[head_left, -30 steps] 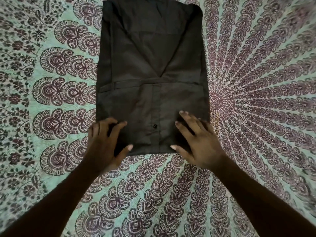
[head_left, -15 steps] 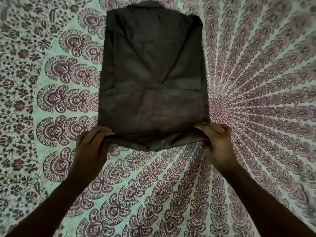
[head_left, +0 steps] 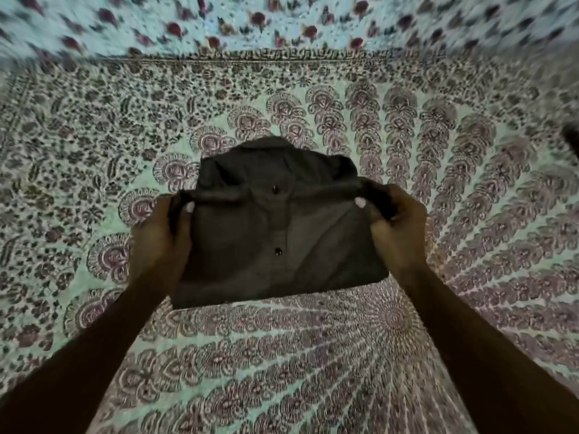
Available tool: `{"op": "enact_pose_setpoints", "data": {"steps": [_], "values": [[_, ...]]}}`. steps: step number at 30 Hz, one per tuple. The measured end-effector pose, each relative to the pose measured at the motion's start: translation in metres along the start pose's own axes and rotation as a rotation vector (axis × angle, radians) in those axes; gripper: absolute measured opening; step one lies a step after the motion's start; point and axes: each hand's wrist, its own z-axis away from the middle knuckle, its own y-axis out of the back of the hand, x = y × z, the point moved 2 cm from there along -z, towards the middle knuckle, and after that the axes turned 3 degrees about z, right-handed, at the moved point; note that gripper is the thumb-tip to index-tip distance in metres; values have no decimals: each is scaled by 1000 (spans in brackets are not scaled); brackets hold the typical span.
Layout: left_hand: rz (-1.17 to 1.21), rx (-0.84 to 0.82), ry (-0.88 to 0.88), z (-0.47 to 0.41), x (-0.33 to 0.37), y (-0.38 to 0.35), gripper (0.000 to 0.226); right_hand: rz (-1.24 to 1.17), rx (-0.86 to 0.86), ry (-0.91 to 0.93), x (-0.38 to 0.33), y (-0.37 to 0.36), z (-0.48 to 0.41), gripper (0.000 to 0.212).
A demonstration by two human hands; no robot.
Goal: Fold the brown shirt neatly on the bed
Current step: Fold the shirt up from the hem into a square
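The left hand [head_left: 156, 242] and right hand [head_left: 399, 233] pinched the lifted edge of the shirt [head_left: 282, 239]. I thought it should land straight by the collar [head_left: 269, 145], both sides even.

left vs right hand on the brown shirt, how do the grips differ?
The left hand pinches a corner of the brown shirt with the cloth fairly flat; the right hand grips a bunched wad. The left hand's fingers hide under the cloth; the right hand's curl in view. Both thumbs press on top.

L hand [head_left: 159, 242], R hand [head_left: 398, 234] both pinching, arms outstretched.
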Motion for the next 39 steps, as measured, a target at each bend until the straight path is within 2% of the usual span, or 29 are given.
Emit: {"op": "enact_pose_setpoints", "data": {"steps": [4,8,11,15,17,19,20,21,23,25,26,29,36,38,39], "values": [[17,65,12,-62,-16,-26,49,103,-11,39,7,-31,-66,24],[-22,110,162,-108,-32,-53,47,254,-80,-20,22,-60,-121,33],[-124,60,230,-128,-32,-67,45,390,-127,-21,27,-77,-141,33],[-238,65,260,-144,-20,-74,34,499,-97,-41,30,-92,-157,30],[-378,92,193,-135,-9,-72,46,608,-34,-21,29,-96,-149,40],[-391,101,-5,-109,10,-72,50,676,78,102,23,-97,-123,48],[-378,37,-116,-93,17,-75,50,669,104,193,18,-98,-103,48],[-409,-58,-194,-76,17,-82,53,661,74,272,15,-102,-82,49],[-533,-224,-217,-51,2,-93,65,689,-152,349,20,-116,-43,55],[-622,-275,-191,-37,-19,-97,72,812,-397,361,36,-129,-19,65],[-642,-273,-188,-34,-28,-97,74,868,-443,372,46,-133,-14,68],[-616,-247,-176,-31,-46,-98,75,964,-375,323,70,-127,-24,76],[-569,-196,-95,-27,-54,-100,80,960,-218,3,76,-112,-46,82],[-570,-174,-54,-25,-53,-99,83,927,-180,21,58,-125,-50,83],[-572,-161,-31,-23,-53,-98,84,912,-179,104,47,-133,-50,81]]}}
